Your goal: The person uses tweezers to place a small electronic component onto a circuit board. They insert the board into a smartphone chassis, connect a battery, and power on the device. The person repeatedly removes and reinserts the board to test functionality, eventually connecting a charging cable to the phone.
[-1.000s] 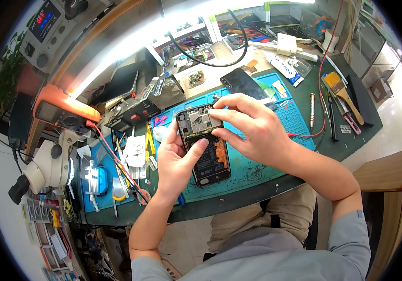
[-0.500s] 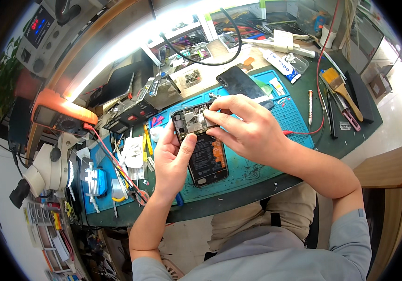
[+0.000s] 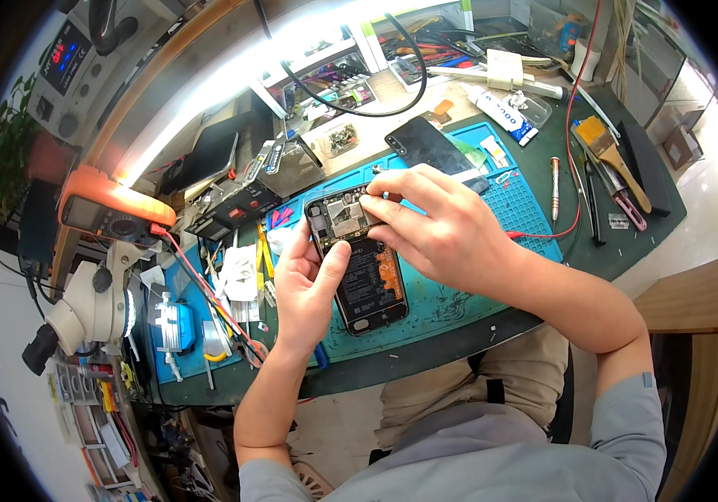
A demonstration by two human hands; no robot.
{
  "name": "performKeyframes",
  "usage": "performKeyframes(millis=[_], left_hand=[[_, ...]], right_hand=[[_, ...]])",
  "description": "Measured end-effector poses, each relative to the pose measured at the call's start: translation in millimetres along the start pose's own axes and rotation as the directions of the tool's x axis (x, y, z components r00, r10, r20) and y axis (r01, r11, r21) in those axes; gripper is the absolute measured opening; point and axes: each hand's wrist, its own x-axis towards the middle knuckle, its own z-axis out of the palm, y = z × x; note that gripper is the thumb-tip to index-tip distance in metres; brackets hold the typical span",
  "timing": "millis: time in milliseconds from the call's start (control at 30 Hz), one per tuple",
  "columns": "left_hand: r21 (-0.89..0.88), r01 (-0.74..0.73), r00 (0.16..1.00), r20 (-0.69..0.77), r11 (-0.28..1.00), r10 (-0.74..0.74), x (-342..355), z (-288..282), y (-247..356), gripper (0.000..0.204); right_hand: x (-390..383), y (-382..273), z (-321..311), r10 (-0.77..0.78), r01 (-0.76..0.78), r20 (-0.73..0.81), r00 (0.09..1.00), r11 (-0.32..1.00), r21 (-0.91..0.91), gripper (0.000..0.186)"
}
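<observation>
Left hand (image 3: 309, 280): closed around the left side of an opened smartphone (image 3: 367, 289), thumb laid on the inner face. Right hand (image 3: 438, 222): thumb and fingertips bunched at the phone's upper right edge; whether they pinch the frame or a small part cannot be told. Hands apart, both at the same phone.

Smartphone: back off, over the blue work mat (image 3: 459, 293), toward the table's near edge; slightly tilted in plan. Upper part, circuit board (image 3: 347, 217) with metal shields; lower part, black battery (image 3: 365, 280) with an orange strip along its right side.

On the mat's far side: one dark phone (image 3: 426, 146), camera lenses at its upper left corner.

Toward the table's right edge: one slim screwdriver (image 3: 555, 188), just beside the mat; one wooden-handled brush (image 3: 624, 176); one pink-handled tool (image 3: 629, 211).

Toward the table's far edge: one white and blue tube (image 3: 501, 117); one clear tray of small metal parts (image 3: 343, 138).

Toward the table's left edge: one crumpled white tissue (image 3: 240, 272); one blue clamp fixture (image 3: 176, 326); one orange-cased multimeter (image 3: 112, 207) with leads; one white microscope (image 3: 83, 314).
</observation>
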Motion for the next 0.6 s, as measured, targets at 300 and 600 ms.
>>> performKeyframes(millis=[300, 600], left_hand=[[-0.028, 0.016, 1.0, 0.006, 0.999, -0.016, -0.5, -2.1, -1.6, 0.051], [-0.04, 0.007, 1.0, 0.008, 0.999, -0.006, -1.2, -4.9, -5.1, 0.054]], right_hand=[[0.4, 4.4, -3.9, -0.014, 0.013, 0.047, 0.999, 1.0, 0.023, 0.029], [-0.3, 5.2, -2.6, -0.009, 0.008, 0.055, 0.998, 1.0, 0.011, 0.027]])
